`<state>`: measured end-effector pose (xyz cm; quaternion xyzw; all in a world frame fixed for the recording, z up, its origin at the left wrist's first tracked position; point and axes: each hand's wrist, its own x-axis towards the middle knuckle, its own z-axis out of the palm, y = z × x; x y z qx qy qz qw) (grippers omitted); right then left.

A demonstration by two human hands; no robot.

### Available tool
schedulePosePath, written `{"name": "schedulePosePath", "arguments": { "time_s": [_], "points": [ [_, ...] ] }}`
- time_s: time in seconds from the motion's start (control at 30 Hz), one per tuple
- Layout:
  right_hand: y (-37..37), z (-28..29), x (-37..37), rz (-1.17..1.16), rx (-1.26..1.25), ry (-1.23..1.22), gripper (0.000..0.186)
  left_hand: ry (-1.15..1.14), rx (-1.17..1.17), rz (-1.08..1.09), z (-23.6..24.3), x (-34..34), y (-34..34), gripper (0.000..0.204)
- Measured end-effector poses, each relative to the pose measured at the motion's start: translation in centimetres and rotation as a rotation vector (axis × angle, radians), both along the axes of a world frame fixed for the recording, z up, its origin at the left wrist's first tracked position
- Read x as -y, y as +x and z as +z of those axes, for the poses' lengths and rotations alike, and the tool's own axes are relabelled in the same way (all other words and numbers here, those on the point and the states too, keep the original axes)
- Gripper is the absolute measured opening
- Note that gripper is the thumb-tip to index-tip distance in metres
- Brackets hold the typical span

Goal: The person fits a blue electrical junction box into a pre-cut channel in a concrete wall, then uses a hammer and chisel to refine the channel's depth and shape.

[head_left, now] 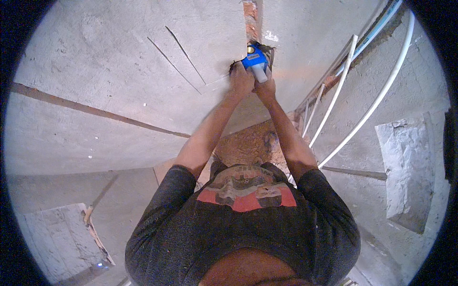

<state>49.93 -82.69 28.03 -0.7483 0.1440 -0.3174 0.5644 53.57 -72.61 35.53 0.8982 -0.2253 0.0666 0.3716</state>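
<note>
Both of my arms stretch out to a grey plastered wall, to a rough hole at the bottom of a vertical slot cut in it. A blue valve body sits at that hole, with a brass-coloured round end on its upper left and a whitish cylinder sticking out toward me. My left hand is closed at its left side, the fingertips partly hidden in dark shadow. My right hand grips it from the lower right, its fingers mostly behind the cylinder. How far the valve body reaches into the hole is hidden.
Above the hole runs the chased slot, showing orange brick. Several white pipes lean at the right, beside a light-blue pipe in another groove. A long groove crosses the left wall. Reddish rough ground lies below my arms.
</note>
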Motion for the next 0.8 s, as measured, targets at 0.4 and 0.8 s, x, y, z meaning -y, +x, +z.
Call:
{"name": "schedulePosePath", "arguments": {
  "time_s": [0.4,0.8],
  "points": [
    [-0.9,1.8,0.1,-0.015,-0.078,-0.070,0.055,0.029,0.011,-0.002,1.7,0.0,-0.8,0.048],
    [-1.1,2.0,-0.5,-0.081,-0.131,-0.034,0.052,-0.057,0.040,-0.015,0.2,0.6,0.5,0.038]
  ]
}}
